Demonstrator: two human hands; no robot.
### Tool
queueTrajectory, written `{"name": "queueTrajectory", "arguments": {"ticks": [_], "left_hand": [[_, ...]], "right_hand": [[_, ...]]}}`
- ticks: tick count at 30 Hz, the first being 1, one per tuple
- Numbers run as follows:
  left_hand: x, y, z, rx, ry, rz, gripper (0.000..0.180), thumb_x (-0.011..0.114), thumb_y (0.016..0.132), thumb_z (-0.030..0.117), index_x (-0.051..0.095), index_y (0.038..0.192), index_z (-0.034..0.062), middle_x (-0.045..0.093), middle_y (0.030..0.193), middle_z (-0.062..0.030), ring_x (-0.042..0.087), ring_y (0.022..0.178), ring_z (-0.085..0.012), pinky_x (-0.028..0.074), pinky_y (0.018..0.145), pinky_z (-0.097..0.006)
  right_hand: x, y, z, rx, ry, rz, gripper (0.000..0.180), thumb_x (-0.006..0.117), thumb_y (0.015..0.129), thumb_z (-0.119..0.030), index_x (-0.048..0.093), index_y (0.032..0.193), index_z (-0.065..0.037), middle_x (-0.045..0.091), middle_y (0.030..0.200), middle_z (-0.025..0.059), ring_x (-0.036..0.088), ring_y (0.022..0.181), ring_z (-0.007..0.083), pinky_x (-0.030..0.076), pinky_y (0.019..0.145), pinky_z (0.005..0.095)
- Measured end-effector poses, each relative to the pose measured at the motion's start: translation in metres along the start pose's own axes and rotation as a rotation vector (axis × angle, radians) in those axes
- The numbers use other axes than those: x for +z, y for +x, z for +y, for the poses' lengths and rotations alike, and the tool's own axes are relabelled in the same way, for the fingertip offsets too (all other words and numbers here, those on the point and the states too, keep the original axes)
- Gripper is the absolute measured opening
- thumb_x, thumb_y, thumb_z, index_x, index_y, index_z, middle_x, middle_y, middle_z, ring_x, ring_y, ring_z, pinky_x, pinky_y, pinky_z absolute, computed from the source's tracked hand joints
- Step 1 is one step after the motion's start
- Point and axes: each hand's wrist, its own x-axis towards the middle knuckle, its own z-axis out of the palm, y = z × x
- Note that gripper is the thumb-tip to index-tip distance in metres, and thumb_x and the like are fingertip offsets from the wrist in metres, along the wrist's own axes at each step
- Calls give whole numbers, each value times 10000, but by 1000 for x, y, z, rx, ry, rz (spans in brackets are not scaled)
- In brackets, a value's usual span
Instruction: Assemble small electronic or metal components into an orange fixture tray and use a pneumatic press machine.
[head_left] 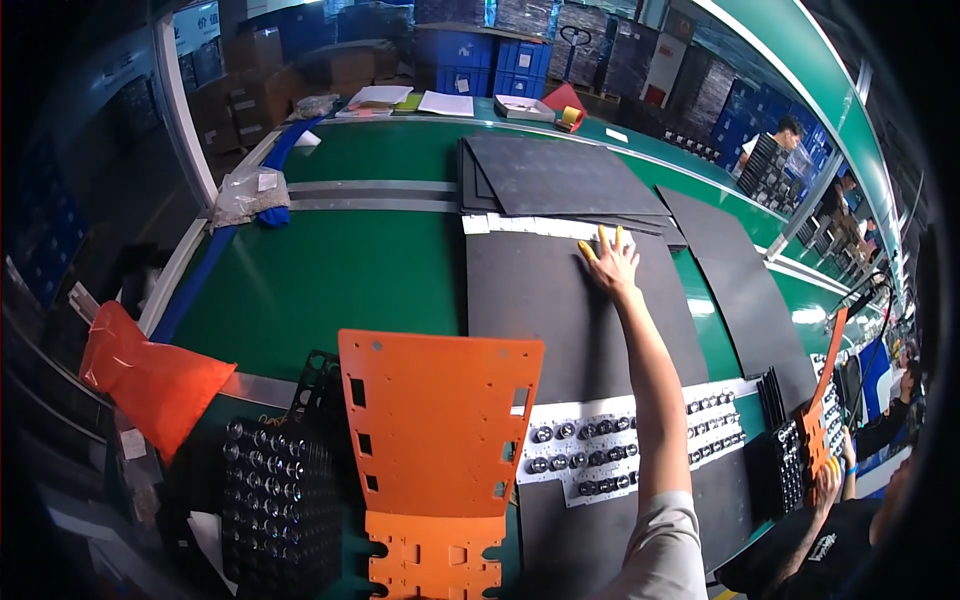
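My right hand reaches far forward, yellow covers on some fingertips. Its fingers are spread over the far edge of a large dark sheet, beside a white strip; nothing shows in its grasp. Under my forearm lies a white panel with rows of round black-rimmed parts, partly hidden by the arm. An orange perforated plate stands tilted up in the foreground, with a notched orange section at its lower end. My left hand is not in view.
More dark sheets are stacked at the far side of the green table. A dark block of round parts stands at lower left, near an orange bag. At right, a co-worker's hand touches another orange plate.
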Motion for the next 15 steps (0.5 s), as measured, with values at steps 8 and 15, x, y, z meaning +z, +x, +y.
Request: {"name": "queueTrajectory", "arguments": {"ticks": [8, 15], "left_hand": [[-7, 11, 21, -134, -2, -42, 167, 667, 950, 39, 698, 1114, 37, 711, 997, -151, 676, 870, -310, 534, 747, -379], [-12, 22, 51, -91, -56, -17, 205, 716, 893, 23, 726, 1098, 40, 709, 934, -161, 693, 812, -307, 551, 699, -375]], "right_hand": [[0, -20, 23, -112, 56, -43, 783, 473, 994, -636, 332, 1595, -153, 288, 1630, 268, 248, 1486, 535, 260, 1178, 634], [-20, -93, 21, -202, -30, -87, 836, 515, 988, -605, 300, 1591, -66, 315, 1579, 351, 319, 1442, 547, 292, 1169, 596]]}}
